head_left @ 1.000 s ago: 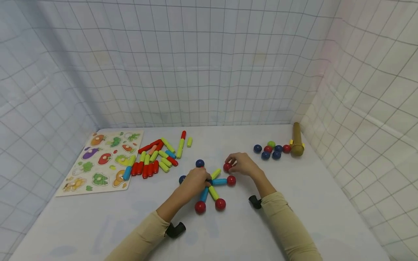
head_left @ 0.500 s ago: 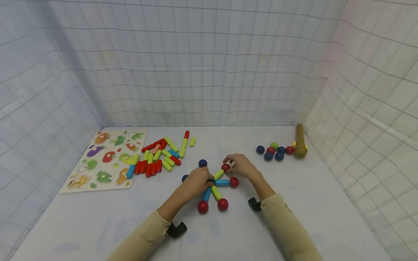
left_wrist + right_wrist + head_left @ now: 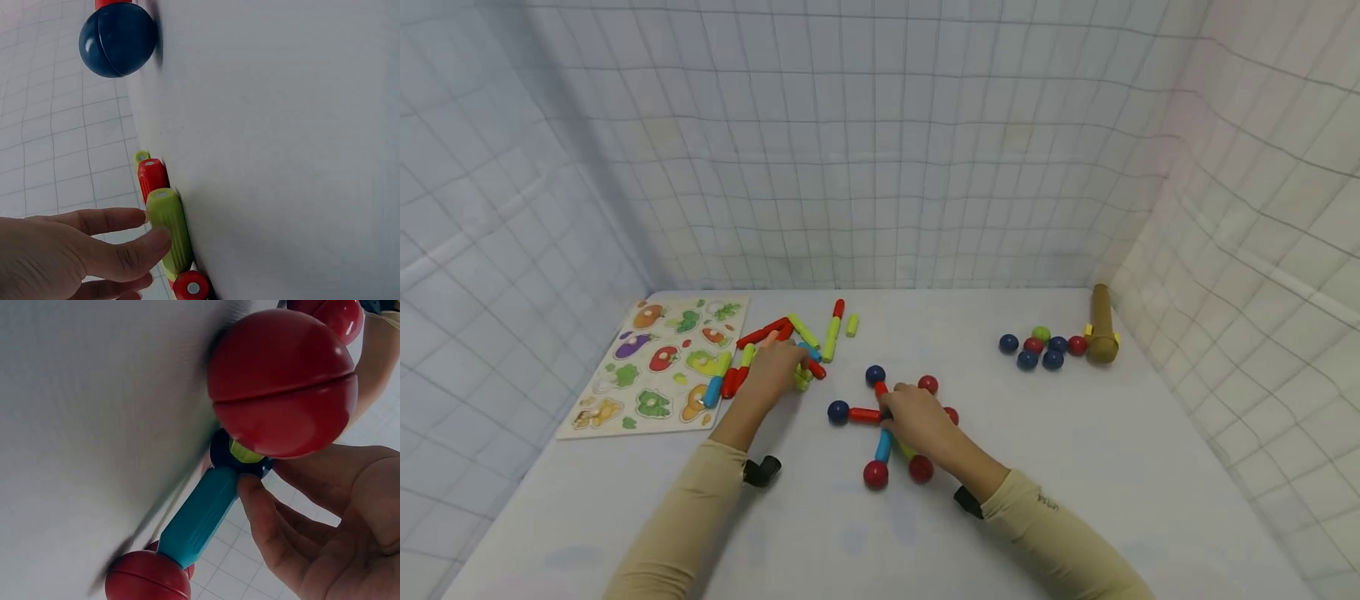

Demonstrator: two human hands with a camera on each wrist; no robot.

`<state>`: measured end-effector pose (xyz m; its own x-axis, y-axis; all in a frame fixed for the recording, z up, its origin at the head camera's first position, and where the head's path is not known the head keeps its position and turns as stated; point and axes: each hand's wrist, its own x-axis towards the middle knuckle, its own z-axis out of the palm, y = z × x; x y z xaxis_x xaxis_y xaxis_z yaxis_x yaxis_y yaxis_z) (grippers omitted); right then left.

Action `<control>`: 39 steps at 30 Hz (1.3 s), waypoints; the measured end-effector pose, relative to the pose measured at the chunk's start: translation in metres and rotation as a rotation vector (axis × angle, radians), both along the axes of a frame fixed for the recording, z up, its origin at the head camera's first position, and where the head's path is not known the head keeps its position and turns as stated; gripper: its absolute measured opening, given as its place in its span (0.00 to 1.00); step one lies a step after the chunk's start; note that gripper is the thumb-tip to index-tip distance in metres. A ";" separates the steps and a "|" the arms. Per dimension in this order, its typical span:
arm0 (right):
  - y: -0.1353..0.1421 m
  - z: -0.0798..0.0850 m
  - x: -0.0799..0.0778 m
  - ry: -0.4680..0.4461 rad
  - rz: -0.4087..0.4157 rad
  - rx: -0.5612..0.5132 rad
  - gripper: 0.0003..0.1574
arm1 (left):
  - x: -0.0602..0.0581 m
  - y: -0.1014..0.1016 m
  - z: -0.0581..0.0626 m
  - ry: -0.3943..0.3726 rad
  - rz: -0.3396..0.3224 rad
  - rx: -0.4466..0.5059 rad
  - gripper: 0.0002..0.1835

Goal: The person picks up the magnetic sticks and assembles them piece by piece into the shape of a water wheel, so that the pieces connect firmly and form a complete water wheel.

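In the head view my left hand (image 3: 778, 367) reaches down among the loose rods. In the left wrist view its thumb lies across a yellow-green magnetic rod (image 3: 173, 237), with fingertips at the rod's other side, pinching it. A star-shaped build of magnetic rods and balls lies at the table's middle. My right hand (image 3: 917, 421) pinches its dark blue centre ball (image 3: 222, 453) between thumb and fingers. Red rods (image 3: 864, 415) lead to dark blue balls (image 3: 838, 412); a blue rod (image 3: 200, 515) leads to a red ball (image 3: 147, 578). The right hand hides part of the star.
A vegetable puzzle board (image 3: 640, 367) lies at the left, with a blue rod (image 3: 712, 390) over its edge. Several loose balls (image 3: 1027, 359) sit at the right near a gold-brown stick-shaped toy (image 3: 1102, 325). Gridded cloth walls (image 3: 895, 167) surround the table.
My right hand has set a red ball at a yellow-green rod's end, then moved to the star's centre. My left hand has left the centre for the loose rods. The view has shifted slightly.
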<state>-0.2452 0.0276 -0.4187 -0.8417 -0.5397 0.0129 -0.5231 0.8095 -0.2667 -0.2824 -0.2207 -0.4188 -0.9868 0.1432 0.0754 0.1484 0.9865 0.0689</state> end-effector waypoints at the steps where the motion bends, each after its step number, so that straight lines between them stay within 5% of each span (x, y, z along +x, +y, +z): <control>1: 0.000 -0.001 0.000 0.002 -0.006 0.003 0.10 | -0.001 0.000 -0.001 -0.012 -0.007 -0.005 0.10; 15: 0.017 -0.003 -0.006 0.005 0.002 -0.082 0.13 | -0.002 -0.003 -0.008 -0.115 -0.052 -0.015 0.07; 25: 0.024 -0.002 -0.009 -0.009 0.024 -0.098 0.13 | 0.013 0.038 0.004 -0.283 0.022 0.508 0.17; 31: 0.023 -0.001 -0.011 -0.002 0.036 -0.087 0.12 | 0.010 0.059 0.000 -0.310 0.104 0.488 0.15; 39: 0.026 0.002 -0.011 -0.013 0.031 -0.067 0.11 | -0.002 0.069 -0.004 -0.394 0.064 0.439 0.15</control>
